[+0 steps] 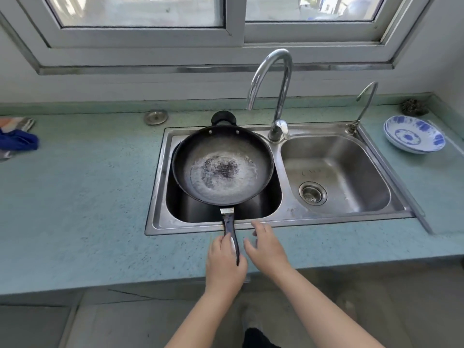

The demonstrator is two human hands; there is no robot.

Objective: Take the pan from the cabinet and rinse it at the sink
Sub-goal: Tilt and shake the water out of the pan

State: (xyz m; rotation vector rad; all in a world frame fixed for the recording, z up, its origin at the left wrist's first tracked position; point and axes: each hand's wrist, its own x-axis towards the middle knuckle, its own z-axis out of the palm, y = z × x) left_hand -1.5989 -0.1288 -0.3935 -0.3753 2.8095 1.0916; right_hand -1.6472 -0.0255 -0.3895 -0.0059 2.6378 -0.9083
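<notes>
A black pan (pixel 222 165) with a worn grey centre rests across the left basin of the steel double sink (pixel 283 219), some water pooled in its bottom. Its dark handle (pixel 231 229) points toward me over the sink's front rim. My left hand (pixel 224 262) is wrapped around the end of that handle. My right hand (pixel 266 247) hovers just right of the handle above the counter edge, fingers spread, holding nothing. The tall curved faucet (pixel 278 96) stands behind the divider, its spout over the pan's right side; no water stream shows.
The right basin (pixel 351 172) has a drain strainer at its bottom. A small second tap (pixel 364 106) stands at the back right. Blue-and-white bowls (pixel 414 135) sit on the teal counter (pixel 75 197) to the right, cloths (pixel 16 136) at far left, a metal sink plug (pixel 155 117) behind.
</notes>
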